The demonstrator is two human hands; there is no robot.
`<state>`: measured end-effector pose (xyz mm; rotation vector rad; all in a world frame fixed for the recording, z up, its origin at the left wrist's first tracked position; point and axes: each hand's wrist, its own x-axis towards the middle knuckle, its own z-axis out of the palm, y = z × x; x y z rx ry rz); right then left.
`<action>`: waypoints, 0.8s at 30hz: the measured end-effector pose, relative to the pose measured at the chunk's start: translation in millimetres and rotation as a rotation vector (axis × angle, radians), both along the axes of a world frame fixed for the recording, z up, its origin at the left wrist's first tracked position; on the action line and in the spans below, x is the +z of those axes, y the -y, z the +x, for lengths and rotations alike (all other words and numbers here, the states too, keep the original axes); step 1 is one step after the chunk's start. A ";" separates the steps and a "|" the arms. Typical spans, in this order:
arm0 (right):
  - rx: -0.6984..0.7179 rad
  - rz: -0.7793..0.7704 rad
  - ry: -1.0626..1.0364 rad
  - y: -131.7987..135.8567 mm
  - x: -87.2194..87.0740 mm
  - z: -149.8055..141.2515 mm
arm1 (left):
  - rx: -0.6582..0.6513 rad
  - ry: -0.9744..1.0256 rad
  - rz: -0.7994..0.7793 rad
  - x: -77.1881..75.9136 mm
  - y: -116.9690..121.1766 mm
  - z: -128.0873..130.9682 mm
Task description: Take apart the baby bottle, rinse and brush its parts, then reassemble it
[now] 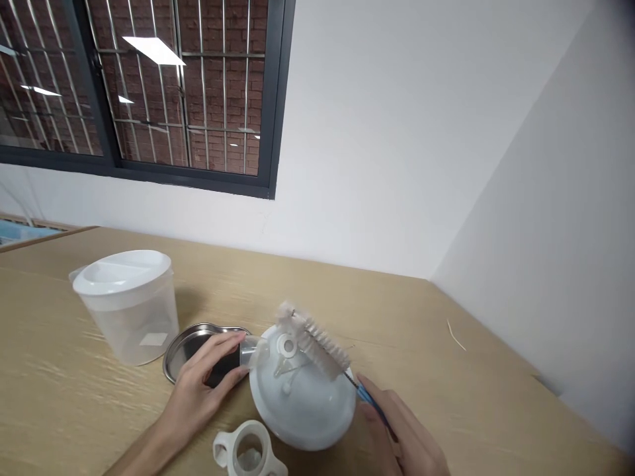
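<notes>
My left hand (pixel 206 377) has its fingers and thumb closed around a small clear bottle-like vessel (pixel 248 350), which lies over the left rim of a white bowl (pixel 317 416). In my right hand (pixel 397 430) is the blue handle of a bottle brush (pixel 322 347). Its white bristles slant up and left above the bowl, apart from the clear vessel. Inside the bowl sit a white ring-shaped part (pixel 286 345) and some small translucent pieces (pixel 285 377). A white two-handled ring (pixel 251 443) stands in front, between my hands.
Behind my left hand lies a kidney-shaped steel tray (pixel 181 347), partly covered by the hand. A translucent bucket (pixel 131 324) with a white lid stands at the left. On the wooden table (pixel 397 317) at the right is a thin pale strip (pixel 455 336). Walls and a barred window rise behind.
</notes>
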<state>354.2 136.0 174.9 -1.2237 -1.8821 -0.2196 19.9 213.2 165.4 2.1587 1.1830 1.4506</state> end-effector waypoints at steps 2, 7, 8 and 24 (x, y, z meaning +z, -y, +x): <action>0.072 -0.040 0.011 2.6 0.7 -3.3 | 0.013 -0.007 0.013 0.1 1.4 0.6; 0.087 0.035 0.073 -2.3 -1.9 -4.7 | 0.012 0.024 0.053 4.0 4.9 1.6; 0.049 0.058 0.062 -4.2 -2.2 -2.6 | 0.011 0.031 0.050 5.2 5.3 1.7; 0.059 0.032 0.046 -1.0 4.1 -10.6 | 0.059 0.209 -0.300 10.7 5.1 5.0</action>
